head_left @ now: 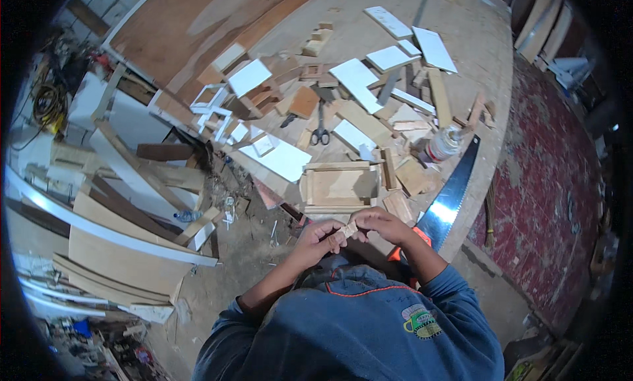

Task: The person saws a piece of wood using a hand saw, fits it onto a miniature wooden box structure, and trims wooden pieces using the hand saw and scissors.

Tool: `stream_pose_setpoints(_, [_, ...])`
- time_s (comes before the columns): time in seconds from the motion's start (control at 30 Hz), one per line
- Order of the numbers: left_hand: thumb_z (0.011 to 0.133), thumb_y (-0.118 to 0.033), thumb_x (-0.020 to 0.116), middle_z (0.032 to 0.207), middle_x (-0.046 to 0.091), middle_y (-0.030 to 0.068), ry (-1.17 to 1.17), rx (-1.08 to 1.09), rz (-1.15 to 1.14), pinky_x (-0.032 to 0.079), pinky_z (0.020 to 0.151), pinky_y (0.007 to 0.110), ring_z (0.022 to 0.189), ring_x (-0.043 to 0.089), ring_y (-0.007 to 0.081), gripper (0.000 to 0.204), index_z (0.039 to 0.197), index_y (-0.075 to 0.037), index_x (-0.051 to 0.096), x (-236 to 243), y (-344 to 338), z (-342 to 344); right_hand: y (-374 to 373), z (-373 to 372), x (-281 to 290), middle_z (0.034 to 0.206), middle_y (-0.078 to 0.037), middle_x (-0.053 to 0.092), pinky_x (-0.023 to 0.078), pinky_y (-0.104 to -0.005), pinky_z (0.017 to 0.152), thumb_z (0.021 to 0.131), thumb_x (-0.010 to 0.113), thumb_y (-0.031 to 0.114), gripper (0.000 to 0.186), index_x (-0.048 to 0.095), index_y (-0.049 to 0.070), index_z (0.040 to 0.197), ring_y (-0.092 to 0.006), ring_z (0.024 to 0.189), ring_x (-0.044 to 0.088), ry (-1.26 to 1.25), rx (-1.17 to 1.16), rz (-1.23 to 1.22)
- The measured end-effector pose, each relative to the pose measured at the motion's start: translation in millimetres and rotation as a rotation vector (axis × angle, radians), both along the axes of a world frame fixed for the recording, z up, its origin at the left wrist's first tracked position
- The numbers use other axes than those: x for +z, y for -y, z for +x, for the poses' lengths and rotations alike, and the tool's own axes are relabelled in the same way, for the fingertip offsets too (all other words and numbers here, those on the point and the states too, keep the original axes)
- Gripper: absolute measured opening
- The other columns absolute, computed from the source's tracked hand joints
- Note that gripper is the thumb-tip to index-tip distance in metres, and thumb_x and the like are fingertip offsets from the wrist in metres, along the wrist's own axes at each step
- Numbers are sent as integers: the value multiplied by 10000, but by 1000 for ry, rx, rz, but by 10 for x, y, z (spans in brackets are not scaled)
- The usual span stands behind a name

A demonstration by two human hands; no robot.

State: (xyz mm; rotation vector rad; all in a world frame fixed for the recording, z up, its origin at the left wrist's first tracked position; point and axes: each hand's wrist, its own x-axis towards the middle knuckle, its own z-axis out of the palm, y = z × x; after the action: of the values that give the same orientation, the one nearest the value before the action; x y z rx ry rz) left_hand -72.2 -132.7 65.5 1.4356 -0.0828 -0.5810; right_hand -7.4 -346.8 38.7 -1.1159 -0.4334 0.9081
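At the near edge of the broad, pale wooden desk (484, 58), a small light-brown wooden piece (347, 230) is being pinched by the left hand (314, 242) and right hand (382, 224), risking being snapped if squeezed unevenly.

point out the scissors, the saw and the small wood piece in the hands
Scissors (321, 123): head view, on the middle, above the finger loops
Saw (452, 195): head view, on the shiny blade
Small wood piece (348, 230): head view, on its uncovered middle
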Motion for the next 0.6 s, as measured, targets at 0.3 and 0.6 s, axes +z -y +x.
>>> stream_pose_setpoints(0.3, [940,-204,572,939,619,68,39,187,-171,464,710,242,790,559,110,313,1169,6,542,92,-675,157,-708,993,76,704,-36,619,439,-278,540,852,595,209,179,661,42,855,-137,590,555,553,-449,-459])
stream_pose_setpoints(0.6, [957,-195,540,919,604,11,36,478,-238,467,682,218,769,550,80,247,1141,-30,559,92,-1757,461,-1629,2229,-785,932,-211,672,541,-403,732,762,654,222,235,687,18,876,-332,832,669,968,-430,-1373])
